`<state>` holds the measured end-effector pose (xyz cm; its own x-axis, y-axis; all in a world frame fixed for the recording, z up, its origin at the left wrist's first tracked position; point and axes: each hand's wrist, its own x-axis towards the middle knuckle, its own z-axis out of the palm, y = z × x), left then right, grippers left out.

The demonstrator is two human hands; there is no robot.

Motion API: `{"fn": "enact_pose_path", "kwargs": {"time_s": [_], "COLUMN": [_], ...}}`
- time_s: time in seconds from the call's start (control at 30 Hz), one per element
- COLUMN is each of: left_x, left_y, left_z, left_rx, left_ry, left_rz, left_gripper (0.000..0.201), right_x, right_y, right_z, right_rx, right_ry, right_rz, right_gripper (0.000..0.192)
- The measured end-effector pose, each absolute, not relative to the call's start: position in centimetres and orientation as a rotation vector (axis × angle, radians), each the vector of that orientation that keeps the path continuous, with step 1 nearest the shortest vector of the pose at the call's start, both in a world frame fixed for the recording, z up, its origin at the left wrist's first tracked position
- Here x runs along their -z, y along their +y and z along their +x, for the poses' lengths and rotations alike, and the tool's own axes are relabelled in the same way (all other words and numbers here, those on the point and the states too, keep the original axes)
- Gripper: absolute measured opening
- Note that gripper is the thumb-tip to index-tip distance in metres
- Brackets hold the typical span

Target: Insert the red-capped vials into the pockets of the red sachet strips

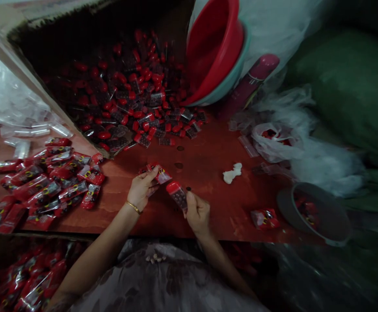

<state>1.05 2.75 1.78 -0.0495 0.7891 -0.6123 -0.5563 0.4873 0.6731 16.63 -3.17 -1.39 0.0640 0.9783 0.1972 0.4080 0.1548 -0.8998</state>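
My left hand (141, 188), with a gold bracelet at the wrist, pinches a small red printed plastic packet (163, 175) above the table. My right hand (198, 213) grips the lower end of a small see-through case with a red cap (177, 195). Its capped end points up and left toward the packet, with a small gap between them. Dark, dotted contents show through the case. To the left of my hands lies a pile of filled red packets (59, 171). Beyond them, many loose red-capped cases (143, 95) spill out of an open carton.
The carton (65, 117) stands at the back left. Red and teal basins (215, 56) lean by a pink spray can (252, 80). At right are plastic bags (325, 164), a grey bowl (319, 208), a red packet (265, 219) and a crumpled white scrap (232, 172).
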Motion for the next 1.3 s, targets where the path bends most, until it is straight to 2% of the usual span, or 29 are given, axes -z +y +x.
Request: {"fn": "enact_pose_path", "kwargs": {"time_s": [0.13,0.3,0.53,0.8,1.17,1.3], "left_x": [-2.2,-2.0,-1.3,-0.6,-1.2,-0.3], "left_y": [2.6,2.3,1.9,1.0,1.5,1.0], "left_z": [1.5,1.7,1.5,2.9,3.3,4.0], "left_rx": [-1.142,-1.157,-1.172,-1.227,-1.299,-1.338], "left_ry": [1.183,1.188,1.138,1.054,1.019,1.013], "left_rz": [0.241,0.405,0.591,0.441,0.423,0.505], "left_gripper": [0.04,0.038,0.035,0.034,0.037,0.032], "right_x": [0.7,0.4,0.9,1.0,1.2,1.3], "right_y": [-2.7,-2.2,-2.0,-1.7,-1.4,-1.1], "right_z": [16.4,16.8,16.2,15.9,15.1,14.3], "right_rx": [-0.962,-0.887,-1.016,-0.735,-0.653,-0.615], "right_ry": [-1.445,-1.551,-1.452,-1.424,-1.56,-1.519], "right_rz": [-1.454,-1.448,-1.453,-1.49,-1.393,-1.412], "right_gripper": [0.045,0.042,0.045,0.04,0.035,0.036]}}
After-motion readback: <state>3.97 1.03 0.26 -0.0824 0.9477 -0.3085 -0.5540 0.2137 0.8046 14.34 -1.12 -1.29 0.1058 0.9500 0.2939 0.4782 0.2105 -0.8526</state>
